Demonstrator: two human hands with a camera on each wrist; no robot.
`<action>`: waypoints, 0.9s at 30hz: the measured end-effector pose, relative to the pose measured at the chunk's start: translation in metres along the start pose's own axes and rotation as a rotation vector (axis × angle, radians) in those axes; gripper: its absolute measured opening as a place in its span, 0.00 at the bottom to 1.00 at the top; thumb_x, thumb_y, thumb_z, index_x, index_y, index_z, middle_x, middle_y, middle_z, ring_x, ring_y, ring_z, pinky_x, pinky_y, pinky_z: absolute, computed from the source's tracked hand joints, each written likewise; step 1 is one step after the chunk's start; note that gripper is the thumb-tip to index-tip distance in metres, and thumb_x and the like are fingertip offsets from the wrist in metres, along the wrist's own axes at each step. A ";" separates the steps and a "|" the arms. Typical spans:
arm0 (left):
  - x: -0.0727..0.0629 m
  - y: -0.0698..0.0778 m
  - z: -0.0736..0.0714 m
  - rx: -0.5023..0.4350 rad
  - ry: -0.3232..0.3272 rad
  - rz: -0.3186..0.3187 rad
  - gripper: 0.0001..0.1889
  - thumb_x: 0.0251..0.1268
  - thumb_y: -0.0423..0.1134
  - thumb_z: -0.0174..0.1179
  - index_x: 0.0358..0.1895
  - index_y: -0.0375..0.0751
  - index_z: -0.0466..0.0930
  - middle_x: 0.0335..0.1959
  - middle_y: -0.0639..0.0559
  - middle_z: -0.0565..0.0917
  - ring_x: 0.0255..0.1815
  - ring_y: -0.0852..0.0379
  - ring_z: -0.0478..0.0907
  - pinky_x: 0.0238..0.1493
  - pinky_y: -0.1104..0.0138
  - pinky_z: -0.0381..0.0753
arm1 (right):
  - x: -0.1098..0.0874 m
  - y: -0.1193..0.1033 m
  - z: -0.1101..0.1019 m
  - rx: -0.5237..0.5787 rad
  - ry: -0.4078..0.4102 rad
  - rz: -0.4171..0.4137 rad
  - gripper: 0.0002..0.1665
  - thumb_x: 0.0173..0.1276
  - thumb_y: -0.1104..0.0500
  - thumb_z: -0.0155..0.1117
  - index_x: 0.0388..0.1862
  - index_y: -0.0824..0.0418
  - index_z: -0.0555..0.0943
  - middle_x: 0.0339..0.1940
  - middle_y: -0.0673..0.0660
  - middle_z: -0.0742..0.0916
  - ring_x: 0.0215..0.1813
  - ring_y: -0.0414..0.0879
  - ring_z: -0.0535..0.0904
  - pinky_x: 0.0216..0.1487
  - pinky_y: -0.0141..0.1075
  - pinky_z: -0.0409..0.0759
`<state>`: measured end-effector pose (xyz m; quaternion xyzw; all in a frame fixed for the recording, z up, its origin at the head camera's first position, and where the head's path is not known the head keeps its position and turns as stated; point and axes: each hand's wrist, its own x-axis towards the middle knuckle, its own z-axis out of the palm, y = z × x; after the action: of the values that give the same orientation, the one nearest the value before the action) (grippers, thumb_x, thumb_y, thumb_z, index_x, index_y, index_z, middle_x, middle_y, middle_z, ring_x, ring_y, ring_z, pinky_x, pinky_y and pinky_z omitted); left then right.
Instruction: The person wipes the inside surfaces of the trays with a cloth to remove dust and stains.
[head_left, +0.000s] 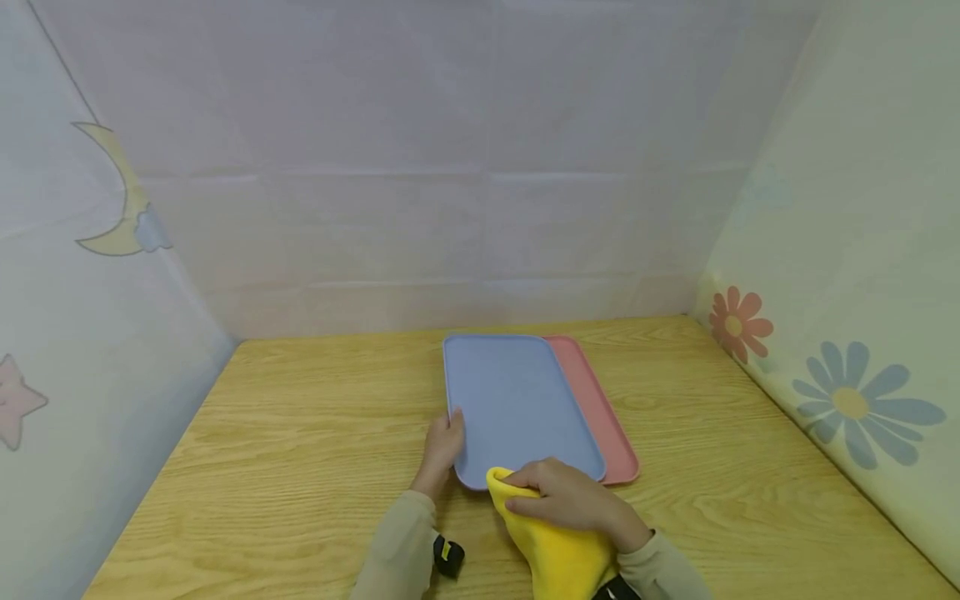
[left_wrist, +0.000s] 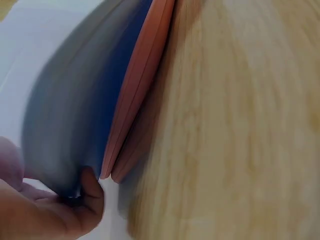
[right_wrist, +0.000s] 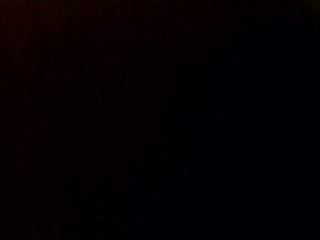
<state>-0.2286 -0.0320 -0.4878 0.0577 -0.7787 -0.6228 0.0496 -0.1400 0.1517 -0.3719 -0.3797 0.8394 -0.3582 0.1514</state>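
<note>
My left hand grips the left edge of a blue tray near its front corner, thumb on the upper face. In the left wrist view, curled fingers wrap the rim of the blue tray, which is tilted up from the pink edges beneath it. A pink tray shows along the right side under the blue one. My right hand holds a bunched yellow cloth at the blue tray's front edge; the cloth hangs toward me. The right wrist view is black.
The trays are over a wood-grain table. A pale sheet stands behind it, with printed side walls: a moon at left, a blue flower at right. A black strap is at the left wrist.
</note>
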 end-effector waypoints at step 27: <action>-0.017 0.041 0.004 -0.071 0.077 -0.095 0.11 0.58 0.24 0.51 0.41 0.16 0.73 0.29 0.38 0.76 0.31 0.50 0.73 0.32 0.64 0.74 | 0.002 0.000 0.002 0.032 -0.027 0.022 0.09 0.66 0.55 0.54 0.27 0.55 0.78 0.17 0.41 0.69 0.21 0.31 0.65 0.25 0.26 0.67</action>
<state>-0.2137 -0.0167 -0.4489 0.1168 -0.7501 -0.6489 0.0521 -0.1402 0.1496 -0.3737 -0.3726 0.8356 -0.3647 0.1730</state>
